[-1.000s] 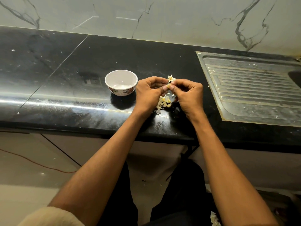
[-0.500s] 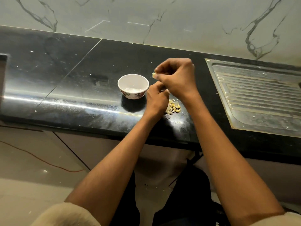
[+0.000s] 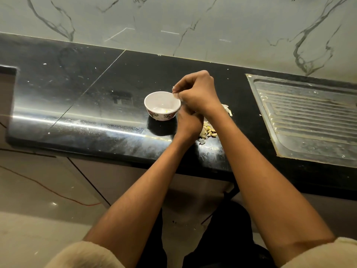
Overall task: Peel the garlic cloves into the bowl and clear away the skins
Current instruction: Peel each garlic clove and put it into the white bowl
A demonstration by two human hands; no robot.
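Right hand [image 3: 197, 93] grip, now at the bowl [image 3: 161, 105] rim, pinches a pale scrap; left hand [image 3: 188, 122] grip unclear.

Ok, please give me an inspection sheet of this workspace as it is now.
Surface: glossy black stone counter, dusty, white flecks.
Job's things: small white flower-patterned bowl, one pale bit inside; pile of garlic cloves right of it.
Clutter: loose papery skins on the counter behind the right forearm.
Hands: right hand at the bowl rim, fingers pinching something small and pale; left hand curled below it, contents hidden.
Cables: orange wire on the floor.
Surroundings: marble wall; steel sink drainboard.
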